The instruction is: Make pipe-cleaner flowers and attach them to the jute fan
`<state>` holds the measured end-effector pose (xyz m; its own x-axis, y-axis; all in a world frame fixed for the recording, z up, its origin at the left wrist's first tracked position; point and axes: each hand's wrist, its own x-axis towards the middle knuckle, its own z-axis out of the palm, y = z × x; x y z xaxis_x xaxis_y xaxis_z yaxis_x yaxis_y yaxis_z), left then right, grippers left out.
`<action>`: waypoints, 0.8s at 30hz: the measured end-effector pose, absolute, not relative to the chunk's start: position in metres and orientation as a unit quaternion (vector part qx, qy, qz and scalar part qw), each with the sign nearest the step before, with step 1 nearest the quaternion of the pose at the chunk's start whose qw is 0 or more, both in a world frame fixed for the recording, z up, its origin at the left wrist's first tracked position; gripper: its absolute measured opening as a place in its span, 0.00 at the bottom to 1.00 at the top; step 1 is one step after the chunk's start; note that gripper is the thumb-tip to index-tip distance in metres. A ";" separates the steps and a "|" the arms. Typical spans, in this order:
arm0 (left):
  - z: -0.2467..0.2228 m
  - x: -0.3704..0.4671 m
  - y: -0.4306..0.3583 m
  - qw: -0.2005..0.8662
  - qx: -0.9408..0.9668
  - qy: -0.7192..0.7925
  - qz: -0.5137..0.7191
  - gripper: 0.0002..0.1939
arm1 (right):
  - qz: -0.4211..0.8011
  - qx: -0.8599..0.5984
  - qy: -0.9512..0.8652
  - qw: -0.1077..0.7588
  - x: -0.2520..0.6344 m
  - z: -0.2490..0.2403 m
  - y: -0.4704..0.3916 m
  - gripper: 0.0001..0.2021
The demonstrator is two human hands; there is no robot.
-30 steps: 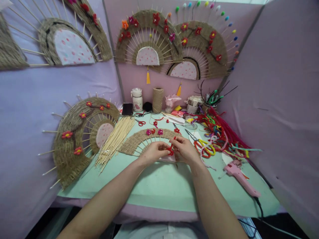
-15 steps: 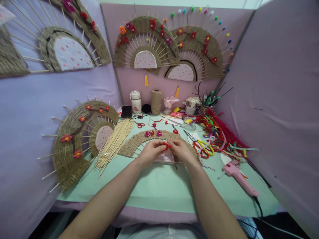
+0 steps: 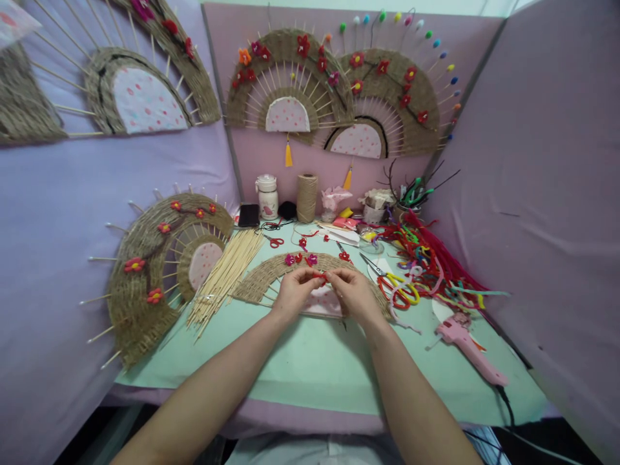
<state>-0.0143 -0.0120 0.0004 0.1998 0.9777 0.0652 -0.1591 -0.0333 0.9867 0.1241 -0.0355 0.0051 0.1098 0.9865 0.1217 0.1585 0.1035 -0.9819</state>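
Observation:
Between the fingertips of both hands is a small piece of red pipe cleaner (image 3: 320, 278), bent and partly covered by the fingers. My left hand (image 3: 295, 296) pinches its left side. On the right, my right hand (image 3: 355, 297) pinches the other end, thumb and forefinger together. Both hands are above a half-round twine-woven fan (image 3: 259, 276) that lies on the table. Small magenta flowers (image 3: 289, 259) and red ones sit along the fan's upper band. Its pink centre panel (image 3: 323, 302) shows below my fingers, partly hidden.
Thin wooden sticks (image 3: 225, 278) lie left of the fan. Yellow-and-red-handled scissors (image 3: 400, 289), a pile of coloured pipe cleaners (image 3: 431, 258) and a pink glue gun (image 3: 472, 352) with a cord are on the right. A twine spool (image 3: 307, 199) and a white bottle (image 3: 267, 197) stand behind.
My fingers have shifted slightly around the red pipe cleaner, and less of it shows between them. The whole view has moved a little; both hands keep their pinch.

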 end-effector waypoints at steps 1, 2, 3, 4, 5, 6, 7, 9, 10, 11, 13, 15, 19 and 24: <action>0.001 -0.014 -0.012 0.566 0.521 0.397 0.500 0.07 | 0.399 -0.536 -0.535 0.517 0.124 0.005 -0.036 0.14; 0.001 -0.015 -0.012 0.558 0.521 0.402 0.506 0.07 | 0.396 -0.537 -0.537 0.517 0.123 0.006 -0.036 0.14; 0.000 -0.015 -0.012 0.550 0.520 0.406 0.512 0.07 | 0.392 -0.538 -0.537 0.518 0.123 0.006 -0.036 0.13; 0.000 -0.015 -0.012 0.542 0.521 0.409 0.517 0.07 | 0.387 -0.539 -0.537 0.520 0.122 0.007 -0.036 0.13; -0.001 -0.015 -0.012 0.536 0.520 0.412 0.522 0.08 | 0.381 -0.541 -0.536 0.524 0.121 0.007 -0.036 0.12; -0.002 -0.014 -0.012 0.533 0.518 0.416 0.524 0.08 | 0.374 -0.543 -0.537 0.526 0.121 0.006 -0.036 0.12; -0.003 -0.014 -0.012 0.534 0.513 0.418 0.527 0.09 | 0.366 -0.545 -0.540 0.527 0.120 0.005 -0.035 0.11; -0.006 -0.011 -0.012 0.551 0.491 0.415 0.532 0.10 | 0.332 -0.551 -0.554 0.528 0.118 0.003 -0.035 0.11; -0.007 -0.009 -0.012 0.566 0.473 0.410 0.537 0.10 | 0.297 -0.556 -0.569 0.529 0.116 0.002 -0.036 0.10; -0.009 -0.008 -0.012 0.582 0.452 0.402 0.543 0.11 | 0.250 -0.560 -0.586 0.529 0.114 0.000 -0.036 0.09; -0.012 -0.005 -0.011 0.606 0.415 0.387 0.557 0.12 | 0.144 -0.561 -0.622 0.526 0.109 -0.002 -0.037 0.08; -0.014 -0.003 -0.009 0.611 0.396 0.387 0.566 0.12 | 0.083 -0.559 -0.641 0.519 0.105 -0.004 -0.038 0.07; -0.012 -0.005 -0.007 0.643 0.384 0.391 0.535 0.13 | 0.198 -0.584 -0.574 0.538 0.107 -0.005 -0.035 0.09; -0.002 -0.010 -0.009 0.710 0.333 0.356 0.509 0.12 | 0.334 -0.589 -0.496 0.544 0.118 -0.004 -0.030 0.16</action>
<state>-0.0101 -0.0088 -0.0018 0.2301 0.9588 -0.1667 -0.4857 0.2615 0.8341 0.1179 -0.0298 -0.0039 0.2853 0.9471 0.1470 0.2203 0.0844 -0.9718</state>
